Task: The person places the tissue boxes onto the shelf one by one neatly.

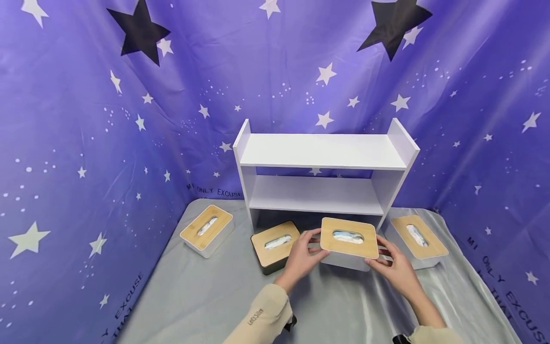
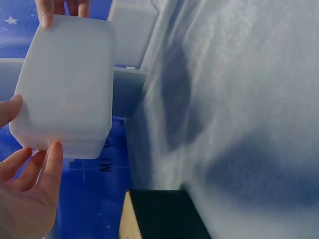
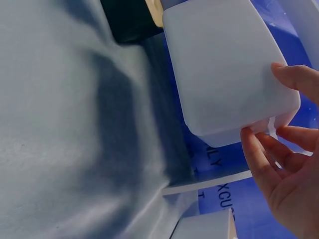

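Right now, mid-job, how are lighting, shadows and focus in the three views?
Head view: bright and fairly crisp, with pale sheen on the purple star-print curtain; left wrist view: dimmer and bluish, soft-edged shadows across the grey cloth, and the underside of the white tissue box evenly shaded; right wrist view: similarly dim, a broad shadow on the cloth, whose surface looks soft.

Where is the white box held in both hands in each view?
Head: white box right of centre, low, between left hand and right hand.
Left wrist: white box at upper left, underside showing.
Right wrist: white box at upper right, underside showing.
Shared landmark: dark box, left of it in head, at the bottom edge in left wrist, top edge in right wrist.
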Demonstrator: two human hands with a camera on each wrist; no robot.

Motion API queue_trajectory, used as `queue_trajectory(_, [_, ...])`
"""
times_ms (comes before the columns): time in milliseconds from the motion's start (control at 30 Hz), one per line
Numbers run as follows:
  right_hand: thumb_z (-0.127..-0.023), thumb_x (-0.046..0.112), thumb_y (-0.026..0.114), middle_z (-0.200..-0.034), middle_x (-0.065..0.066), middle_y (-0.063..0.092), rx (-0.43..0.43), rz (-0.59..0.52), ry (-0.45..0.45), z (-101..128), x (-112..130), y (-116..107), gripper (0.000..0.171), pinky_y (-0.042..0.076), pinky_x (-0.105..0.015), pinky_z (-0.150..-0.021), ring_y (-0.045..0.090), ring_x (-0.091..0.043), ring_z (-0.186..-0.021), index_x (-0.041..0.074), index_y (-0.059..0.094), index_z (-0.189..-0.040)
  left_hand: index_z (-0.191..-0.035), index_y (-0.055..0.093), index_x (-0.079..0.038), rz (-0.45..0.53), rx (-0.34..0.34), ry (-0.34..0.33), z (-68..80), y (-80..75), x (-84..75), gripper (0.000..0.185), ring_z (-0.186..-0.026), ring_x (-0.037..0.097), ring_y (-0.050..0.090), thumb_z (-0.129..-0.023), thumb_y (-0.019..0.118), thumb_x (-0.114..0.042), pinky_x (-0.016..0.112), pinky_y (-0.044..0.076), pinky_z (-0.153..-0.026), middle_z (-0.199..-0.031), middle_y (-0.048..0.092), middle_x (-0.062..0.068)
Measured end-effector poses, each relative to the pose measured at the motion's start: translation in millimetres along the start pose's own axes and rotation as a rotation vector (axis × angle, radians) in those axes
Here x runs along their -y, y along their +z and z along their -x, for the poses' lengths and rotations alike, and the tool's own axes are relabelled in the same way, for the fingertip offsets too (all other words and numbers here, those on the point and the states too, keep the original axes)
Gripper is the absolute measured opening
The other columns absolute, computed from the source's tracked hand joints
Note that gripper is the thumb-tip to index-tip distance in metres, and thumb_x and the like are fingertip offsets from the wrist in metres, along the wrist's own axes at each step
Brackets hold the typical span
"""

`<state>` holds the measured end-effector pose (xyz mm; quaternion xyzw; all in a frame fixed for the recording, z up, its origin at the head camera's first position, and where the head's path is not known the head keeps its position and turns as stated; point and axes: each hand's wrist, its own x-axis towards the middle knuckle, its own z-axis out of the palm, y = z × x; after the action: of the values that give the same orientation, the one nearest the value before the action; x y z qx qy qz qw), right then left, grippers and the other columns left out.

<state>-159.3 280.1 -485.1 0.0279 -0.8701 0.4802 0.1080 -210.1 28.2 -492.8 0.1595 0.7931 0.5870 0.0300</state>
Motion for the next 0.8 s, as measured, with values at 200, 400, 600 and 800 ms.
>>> queue_trajectory(200, [-0.085,0.011,0.079,-0.131,-0.026,0.053,0.011,-0.008,-0.002,-7,9,1,0.077,0.053,-0.006,-0.077,0.045,0.02,-0.096,-0.007,0.039,-0.148,-0.141,0.054,-0.011,0.008,-0.016,0.027,-2.0,-11.0,-6.9,0.058,-0.117,0.026,0.063,-0.088,0.077,-0.015,0.02,0.058,-0.088,-0.129,0.058,0.012])
queue_trajectory(400, [-0.085,0.014,0.079,-0.133,-0.024,0.052,0.007,-0.005,-0.015,-12,20,2,0.077,0.052,-0.004,-0.077,0.045,0.018,-0.097,-0.005,0.04,-0.148,-0.142,0.054,-0.014,-0.014,-0.026,0.043,-3.5,-22.3,-10.9,0.059,-0.116,0.025,0.065,-0.088,0.077,-0.017,0.024,0.059,-0.089,-0.13,0.058,0.01])
queue_trajectory(600, [-0.086,0.012,0.078,-0.129,-0.021,0.054,-0.004,-0.006,-0.071,-12,32,4,0.073,0.053,-0.005,-0.076,0.047,0.018,-0.097,-0.004,0.043,-0.147,-0.139,0.056,-0.014,0.008,-0.063,0.086,0.6,-32.8,-16.5,0.058,-0.113,0.025,0.064,-0.086,0.079,-0.021,0.026,0.06,-0.089,-0.128,0.06,0.009])
queue_trajectory(800, [-0.086,0.01,0.078,-0.126,-0.018,0.054,-0.02,-0.017,-0.12,-17,45,3,0.07,0.053,-0.005,-0.077,0.05,0.014,-0.096,-0.003,0.044,-0.146,-0.139,0.057,-0.019,0.03,-0.086,0.121,-0.3,-42.6,-24.1,0.057,-0.114,0.025,0.063,-0.087,0.079,-0.025,0.026,0.059,-0.09,-0.128,0.06,0.007])
